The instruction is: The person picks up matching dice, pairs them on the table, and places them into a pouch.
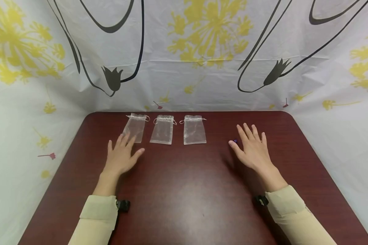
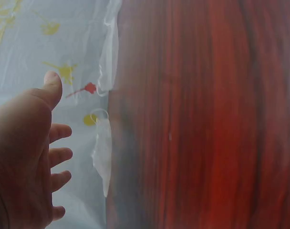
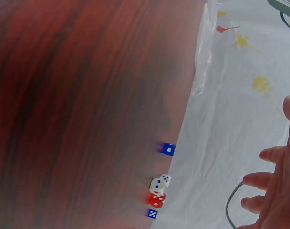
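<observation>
Three sheer white drawstring pouches lie in a row at the table's far side: a left pouch [image 1: 136, 124], a middle pouch [image 1: 162, 130] and a right pouch [image 1: 195, 130]. My left hand [image 1: 119, 159] is spread with straight fingers, its fingertips overlapping the left pouch's lower part in the head view. On the right, my right hand [image 1: 254, 149] is also spread and holds nothing. A blue die [image 1: 235, 141] peeks out by its thumb. The right wrist view shows more dice beyond that hand: a blue die [image 3: 169, 149], white dice [image 3: 158, 185] and a red die [image 3: 156, 200].
The dark red wooden table [image 1: 184, 190] has rounded far corners. Behind it and along both sides hangs a white curtain [image 1: 178, 78] with yellow and grey flower prints. Black wrist devices sit at the left cuff [image 1: 123, 205] and right cuff [image 1: 260, 200].
</observation>
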`<state>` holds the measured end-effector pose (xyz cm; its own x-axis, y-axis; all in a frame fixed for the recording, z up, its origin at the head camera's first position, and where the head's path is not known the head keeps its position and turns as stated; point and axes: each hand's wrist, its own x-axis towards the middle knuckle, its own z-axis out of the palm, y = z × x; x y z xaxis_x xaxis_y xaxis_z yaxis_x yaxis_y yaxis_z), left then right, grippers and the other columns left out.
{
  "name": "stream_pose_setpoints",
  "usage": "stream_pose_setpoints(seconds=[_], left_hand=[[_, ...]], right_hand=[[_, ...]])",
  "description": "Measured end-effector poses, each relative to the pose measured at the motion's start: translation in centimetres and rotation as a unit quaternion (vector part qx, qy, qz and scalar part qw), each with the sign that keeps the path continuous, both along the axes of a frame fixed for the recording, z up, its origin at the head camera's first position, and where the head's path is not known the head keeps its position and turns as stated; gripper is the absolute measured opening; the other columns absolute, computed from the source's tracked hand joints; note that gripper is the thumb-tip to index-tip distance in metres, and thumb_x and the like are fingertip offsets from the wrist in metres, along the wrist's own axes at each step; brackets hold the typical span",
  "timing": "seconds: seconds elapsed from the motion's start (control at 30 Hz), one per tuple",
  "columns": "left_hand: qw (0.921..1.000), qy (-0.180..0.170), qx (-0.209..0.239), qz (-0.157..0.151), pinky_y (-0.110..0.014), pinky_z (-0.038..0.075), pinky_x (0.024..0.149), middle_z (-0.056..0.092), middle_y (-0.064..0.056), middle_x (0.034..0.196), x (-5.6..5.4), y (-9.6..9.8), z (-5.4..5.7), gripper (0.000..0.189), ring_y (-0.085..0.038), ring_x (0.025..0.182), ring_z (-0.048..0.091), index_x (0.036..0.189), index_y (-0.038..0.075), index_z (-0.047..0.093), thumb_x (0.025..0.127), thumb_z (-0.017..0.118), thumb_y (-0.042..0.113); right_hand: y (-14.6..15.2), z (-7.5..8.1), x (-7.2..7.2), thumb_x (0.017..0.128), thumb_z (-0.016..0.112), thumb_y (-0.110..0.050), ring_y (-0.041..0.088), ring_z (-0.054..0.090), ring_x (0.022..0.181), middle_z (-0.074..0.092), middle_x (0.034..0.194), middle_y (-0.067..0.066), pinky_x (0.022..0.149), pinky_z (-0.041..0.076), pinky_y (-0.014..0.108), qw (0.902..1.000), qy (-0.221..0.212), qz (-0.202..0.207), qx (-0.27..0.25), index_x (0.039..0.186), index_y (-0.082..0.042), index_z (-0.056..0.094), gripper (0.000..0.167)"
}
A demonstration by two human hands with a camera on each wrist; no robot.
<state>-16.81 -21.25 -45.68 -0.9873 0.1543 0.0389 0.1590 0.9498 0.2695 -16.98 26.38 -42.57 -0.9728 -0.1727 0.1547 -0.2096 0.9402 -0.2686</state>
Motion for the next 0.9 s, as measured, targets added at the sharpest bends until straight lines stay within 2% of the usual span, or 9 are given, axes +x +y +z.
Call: stream_pose_setpoints(seconds=[0.27, 0.53, 0.77, 0.9], left_hand=[[0.9997, -0.022, 0.001, -0.005, -0.072, 0.004, 0.115, 0.023, -0.026, 0.163, -1.1, -0.9, -0.3, 0.082, -0.046, 0.150, 0.016, 0.157, 0.001, 0.032, 0.102, 0.042, 0.062], [0.9990, -0.044, 0.002, -0.012, -0.071, 0.008, 0.115, 0.021, -0.026, 0.163, -1.6, -1.8, -0.4, 0.085, -0.046, 0.150, 0.016, 0.157, 0.000, 0.029, 0.101, 0.043, 0.062], [0.9948, -0.100, -0.008, -0.021, -0.074, 0.004, 0.114, 0.018, -0.025, 0.164, -1.6, -2.2, -0.9, 0.086, -0.045, 0.151, 0.013, 0.158, 0.000, 0.025, 0.102, 0.041, 0.063], [0.9929, -0.116, -0.005, -0.025, -0.074, 0.005, 0.114, 0.016, -0.025, 0.164, -1.7, -2.1, -1.2, 0.086, -0.045, 0.152, 0.011, 0.159, 0.000, 0.023, 0.102, 0.040, 0.063]], right_hand=[[1.0, -0.3, 0.4, 0.102, 0.043, -0.062, 0.043, 0.009, 0.153, 0.023, 0.164, 0.021, 0.116, 0.002, 0.070, 1.0000, 0.005, -0.006, -0.005, 0.160, -0.010, 0.028, 0.080], [1.6, -0.7, 0.3, 0.097, 0.059, -0.057, 0.043, 0.013, 0.152, 0.028, 0.162, 0.022, 0.116, 0.006, 0.069, 0.9997, 0.021, 0.005, -0.010, 0.158, -0.010, 0.033, 0.081], [2.1, -1.6, 0.0, 0.095, 0.065, -0.050, 0.044, 0.020, 0.150, 0.034, 0.158, 0.024, 0.115, 0.012, 0.069, 0.9987, 0.042, 0.003, -0.027, 0.154, -0.008, 0.039, 0.077], [2.5, -2.0, 0.0, 0.095, 0.066, -0.050, 0.044, 0.020, 0.150, 0.034, 0.158, 0.024, 0.115, 0.012, 0.070, 0.9988, 0.039, -0.007, -0.029, 0.153, -0.007, 0.040, 0.077]])
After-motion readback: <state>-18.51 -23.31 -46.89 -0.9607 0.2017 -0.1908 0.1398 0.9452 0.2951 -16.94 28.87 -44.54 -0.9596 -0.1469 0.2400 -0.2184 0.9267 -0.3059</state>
